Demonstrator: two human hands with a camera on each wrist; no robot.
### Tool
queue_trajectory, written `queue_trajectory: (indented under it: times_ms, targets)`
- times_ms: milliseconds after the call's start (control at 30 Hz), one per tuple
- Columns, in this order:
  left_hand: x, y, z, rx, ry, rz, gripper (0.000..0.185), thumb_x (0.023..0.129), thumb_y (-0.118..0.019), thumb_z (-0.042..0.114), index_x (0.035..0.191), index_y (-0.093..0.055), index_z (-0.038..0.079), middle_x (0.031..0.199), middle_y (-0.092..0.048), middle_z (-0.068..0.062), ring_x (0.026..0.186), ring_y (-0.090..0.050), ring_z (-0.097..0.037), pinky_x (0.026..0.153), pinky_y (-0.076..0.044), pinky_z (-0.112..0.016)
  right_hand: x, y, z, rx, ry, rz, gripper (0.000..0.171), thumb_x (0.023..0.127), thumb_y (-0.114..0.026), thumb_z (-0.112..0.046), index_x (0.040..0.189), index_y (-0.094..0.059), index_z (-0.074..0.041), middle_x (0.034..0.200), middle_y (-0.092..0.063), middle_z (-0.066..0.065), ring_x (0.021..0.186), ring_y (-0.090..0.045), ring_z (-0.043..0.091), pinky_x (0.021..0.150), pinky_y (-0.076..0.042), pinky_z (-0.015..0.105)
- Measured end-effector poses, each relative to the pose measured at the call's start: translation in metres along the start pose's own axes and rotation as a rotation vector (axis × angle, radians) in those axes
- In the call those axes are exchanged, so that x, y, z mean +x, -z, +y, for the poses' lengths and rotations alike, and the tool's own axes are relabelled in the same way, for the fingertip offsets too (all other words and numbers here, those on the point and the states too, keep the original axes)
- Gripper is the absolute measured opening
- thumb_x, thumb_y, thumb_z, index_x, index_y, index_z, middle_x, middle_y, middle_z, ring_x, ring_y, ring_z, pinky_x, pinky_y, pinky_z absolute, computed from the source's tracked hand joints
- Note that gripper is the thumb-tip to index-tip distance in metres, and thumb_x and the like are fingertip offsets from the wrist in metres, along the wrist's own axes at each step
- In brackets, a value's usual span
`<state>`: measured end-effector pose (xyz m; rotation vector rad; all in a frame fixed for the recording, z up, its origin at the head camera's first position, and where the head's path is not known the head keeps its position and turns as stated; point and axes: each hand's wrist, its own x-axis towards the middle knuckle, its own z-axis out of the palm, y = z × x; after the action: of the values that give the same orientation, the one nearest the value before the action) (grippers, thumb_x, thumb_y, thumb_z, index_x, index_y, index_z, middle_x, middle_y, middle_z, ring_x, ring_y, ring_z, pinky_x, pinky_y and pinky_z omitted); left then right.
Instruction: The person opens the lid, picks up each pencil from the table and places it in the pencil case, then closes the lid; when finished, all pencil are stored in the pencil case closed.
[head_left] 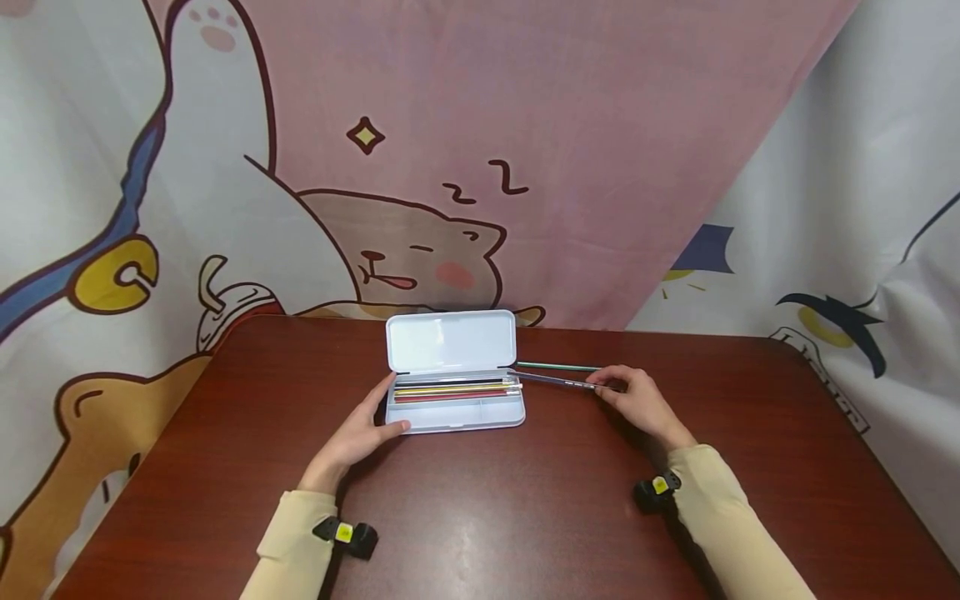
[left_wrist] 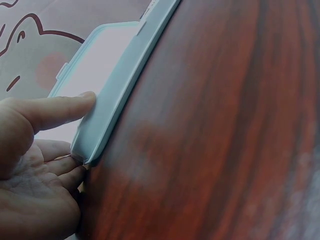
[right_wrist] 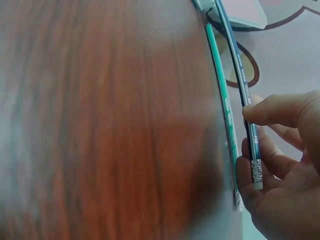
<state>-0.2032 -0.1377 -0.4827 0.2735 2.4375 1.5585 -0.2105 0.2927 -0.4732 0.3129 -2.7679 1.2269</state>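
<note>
A pale blue pencil case (head_left: 454, 412) lies open on the dark wooden table (head_left: 480, 508), its lid (head_left: 450, 340) tipped back. Several pencils (head_left: 450, 390) lie inside, yellow, red and black among them. My left hand (head_left: 358, 433) holds the case's left end, thumb along the front wall (left_wrist: 112, 107) and fingers at the corner. My right hand (head_left: 637, 398) pinches the eraser end of a dark blue-grey pencil (right_wrist: 245, 85), whose tip reaches the case's right end. A green pencil (right_wrist: 220, 85) lies on the table just beyond it.
A cartoon-printed cloth (head_left: 480, 150) hangs behind the table's far edge. Bare table surface spreads in front of the case and to both sides. Small black wrist cameras (head_left: 347, 535) sit on both cream sleeves.
</note>
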Motion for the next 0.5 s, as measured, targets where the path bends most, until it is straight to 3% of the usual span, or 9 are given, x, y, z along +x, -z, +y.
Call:
queue_trajectory:
  times_ms: [500]
  targets:
    - [0.001, -0.001, 0.000, 0.001, 0.008, 0.005, 0.085, 0.085, -0.072, 0.007, 0.153, -0.021, 0.003, 0.154, -0.022, -0.024, 0.142, -0.017, -0.037, 0.112, -0.010, -0.056, 0.012, -0.034, -0.030, 0.069, 0.047, -0.023, 0.015, 0.085, -0.066, 0.005, 0.097, -0.072, -0.002, 0.095, -0.067, 0.008, 0.088, -0.058, 0.024, 0.079, -0.045, 0.040]
